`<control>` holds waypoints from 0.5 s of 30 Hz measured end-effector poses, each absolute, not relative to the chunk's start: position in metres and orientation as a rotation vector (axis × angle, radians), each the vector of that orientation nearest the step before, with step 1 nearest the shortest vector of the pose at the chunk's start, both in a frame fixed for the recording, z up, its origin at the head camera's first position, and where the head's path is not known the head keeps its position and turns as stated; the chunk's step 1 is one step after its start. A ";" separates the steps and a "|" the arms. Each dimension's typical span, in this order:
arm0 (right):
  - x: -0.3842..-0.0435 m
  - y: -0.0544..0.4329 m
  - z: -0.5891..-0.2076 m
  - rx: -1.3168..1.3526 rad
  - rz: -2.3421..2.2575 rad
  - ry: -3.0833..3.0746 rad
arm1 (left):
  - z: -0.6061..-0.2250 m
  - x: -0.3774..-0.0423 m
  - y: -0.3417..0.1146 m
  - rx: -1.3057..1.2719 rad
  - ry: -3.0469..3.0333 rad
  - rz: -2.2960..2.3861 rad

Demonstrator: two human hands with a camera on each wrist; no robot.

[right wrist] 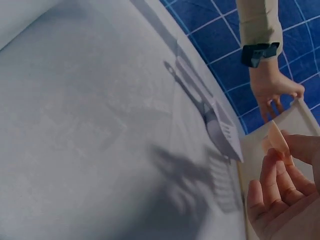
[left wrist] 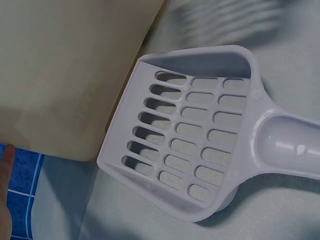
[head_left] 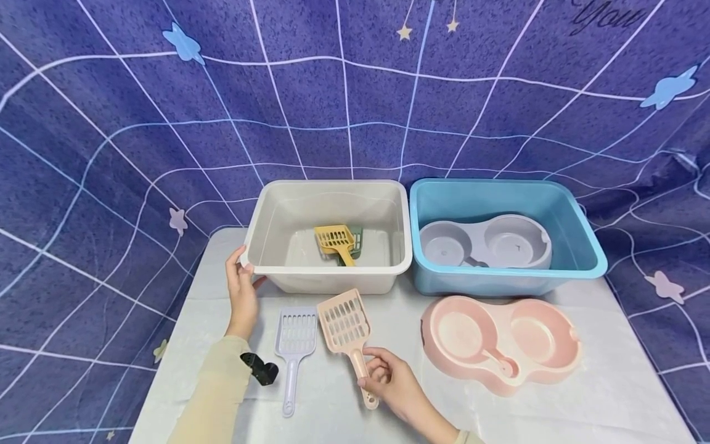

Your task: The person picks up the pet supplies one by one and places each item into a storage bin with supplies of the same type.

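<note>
My left hand grips the front left corner of a beige litter box. Between thumb and fingers, my right hand pinches the handle of a peach litter scoop, raised above the table in front of the box. A lavender litter scoop lies on the table between the hands; in the left wrist view its slotted head is close to the box wall. Inside the box, a yellow scoop lies over a green scoop, which it partly hides.
Right of the beige box stands a blue litter box with a grey double pet bowl inside. A pink double pet bowl sits in front of it on the white-covered table. Purple gridded cloth hangs behind.
</note>
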State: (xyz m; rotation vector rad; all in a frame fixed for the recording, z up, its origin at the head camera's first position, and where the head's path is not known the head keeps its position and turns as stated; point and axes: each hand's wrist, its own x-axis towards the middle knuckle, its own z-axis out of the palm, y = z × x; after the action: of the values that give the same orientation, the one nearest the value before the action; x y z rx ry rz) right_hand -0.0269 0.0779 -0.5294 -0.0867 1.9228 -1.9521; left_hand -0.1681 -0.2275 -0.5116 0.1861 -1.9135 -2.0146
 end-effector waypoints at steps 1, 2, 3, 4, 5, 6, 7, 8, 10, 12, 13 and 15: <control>-0.026 0.078 -0.527 -0.088 -1.957 1.915 | -0.511 -0.168 -0.227 0.184 -1.911 -2.014; -0.026 0.078 -0.525 -0.087 -1.958 1.913 | -0.511 -0.168 -0.227 0.183 -1.906 -2.014; -0.026 0.078 -0.523 -0.087 -1.955 1.913 | -0.511 -0.168 -0.227 0.182 -1.899 -2.018; -0.025 0.079 -0.521 -0.090 -1.950 1.917 | -0.511 -0.168 -0.227 0.184 -1.893 -2.021; -0.025 0.079 -0.519 -0.092 -1.946 1.919 | -0.511 -0.168 -0.226 0.186 -1.889 -2.022; -0.024 0.080 -0.517 -0.099 -1.939 1.929 | -0.511 -0.168 -0.226 0.187 -1.884 -2.024; -0.024 0.081 -0.515 -0.103 -1.931 1.938 | -0.511 -0.168 -0.226 0.189 -1.882 -2.024; -0.023 0.082 -0.513 -0.109 -1.922 1.951 | -0.511 -0.168 -0.226 0.190 -1.881 -2.021; -0.023 0.083 -0.510 -0.122 -1.914 1.968 | -0.512 -0.168 -0.226 0.193 -1.884 -2.013; -0.022 0.084 -0.506 -0.137 -1.900 1.994 | -0.512 -0.168 -0.227 0.193 -1.880 -2.013; -0.022 0.084 -0.505 -0.141 -1.898 1.999 | -0.512 -0.168 -0.227 0.191 -1.878 -2.015; -0.023 0.085 -0.502 -0.154 -1.897 2.014 | -0.513 -0.169 -0.228 0.186 -1.873 -2.022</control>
State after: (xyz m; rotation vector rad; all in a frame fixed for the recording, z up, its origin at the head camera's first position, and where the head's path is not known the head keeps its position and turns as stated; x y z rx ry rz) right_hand -0.0227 0.0849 -0.5015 -0.1541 2.0138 -1.8971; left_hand -0.1692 -0.2277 -0.5127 0.1864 -1.8732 -2.0218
